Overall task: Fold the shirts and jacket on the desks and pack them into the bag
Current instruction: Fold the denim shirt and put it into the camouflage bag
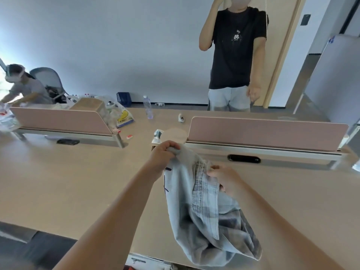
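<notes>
Your left hand (162, 155) has its fingers curled tight round the top edge of the denim jacket (204, 215). Your right hand (227, 180) pinches the front placket beside the plaid lining. The jacket hangs between them, its lower end bunched on the pale wooden tabletop (78, 182) near the front edge. Pink dividers (266, 131) cross the tabletop. Beyond them stand a clear water bottle (147, 107) and a plastic bag (124, 117) printed "NICE DAY". A person (236, 55) in a black T-shirt stands opposite.

Soft even daylight, brightest far left; wide-angle edges bend, slight blur
</notes>
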